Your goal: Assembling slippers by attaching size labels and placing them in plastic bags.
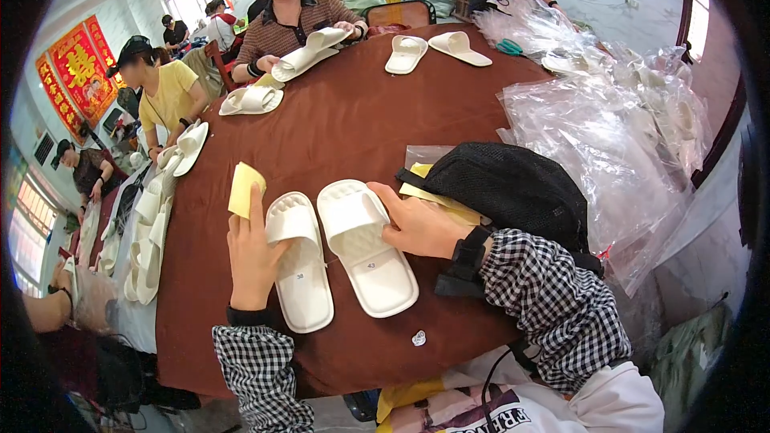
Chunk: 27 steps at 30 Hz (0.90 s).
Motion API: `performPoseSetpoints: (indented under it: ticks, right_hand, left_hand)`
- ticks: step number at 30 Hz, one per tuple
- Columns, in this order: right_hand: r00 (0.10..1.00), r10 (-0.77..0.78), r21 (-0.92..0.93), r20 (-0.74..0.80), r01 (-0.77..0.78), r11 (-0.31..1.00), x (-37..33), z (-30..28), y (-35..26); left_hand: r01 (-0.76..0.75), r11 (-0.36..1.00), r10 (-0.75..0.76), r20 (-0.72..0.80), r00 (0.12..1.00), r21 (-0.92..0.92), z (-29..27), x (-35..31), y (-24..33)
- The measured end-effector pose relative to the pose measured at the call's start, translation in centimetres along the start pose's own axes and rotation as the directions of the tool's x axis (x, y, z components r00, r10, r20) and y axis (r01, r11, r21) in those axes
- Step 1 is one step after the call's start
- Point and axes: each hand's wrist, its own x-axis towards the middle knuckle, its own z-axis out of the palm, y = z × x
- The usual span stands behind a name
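Two white slippers lie side by side on the brown tablecloth before me, toes pointing away: a left slipper (305, 281) and a right slipper (377, 273). Between the fingers of my left hand (253, 261) is a small yellow piece of paper or cloth (246, 190), held upright. That hand's thumb rests against the outer side of the left slipper. My right hand (425, 226) grips the outer edge of the right slipper near its strap. Both insoles carry a small printed mark. A small white scrap (419, 338) lies near the table's front edge.
A black mesh bag (505, 192) sits by my right forearm, partly over a yellow piece in clear plastic. Clear plastic bags (593, 160) heap along the right edge, near green-handled scissors (510, 48). Co-workers handle slippers across the table and at left; a slipper pair (407, 54) lies at the far side.
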Motion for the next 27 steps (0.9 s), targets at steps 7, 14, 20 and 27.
performPoseSetpoints:
  ticks: [7,14,20,27]
  right_hand:
    - [0.997,-0.05,-0.02,0.062,0.052,0.998,-0.6,-0.2,-1.7]
    - [0.995,-0.093,0.034,0.032,0.092,0.995,-0.5,0.3,-1.1]
    - [0.989,-0.083,0.218,0.118,0.056,0.974,-0.7,0.9,-1.6]
    - [0.993,-0.089,0.255,0.083,0.065,0.965,-1.5,1.8,-2.1]
  left_hand:
    - [0.111,0.904,-0.093,0.062,0.994,-0.413,0.2,-0.4,0.2]
    - [0.16,0.849,-0.134,0.087,0.987,-0.503,0.2,0.1,0.6]
    - [0.063,0.94,-0.062,0.012,0.998,-0.335,0.2,-0.5,1.7]
    - [0.007,0.977,-0.005,0.011,1.0,-0.211,-1.0,-3.7,6.6]
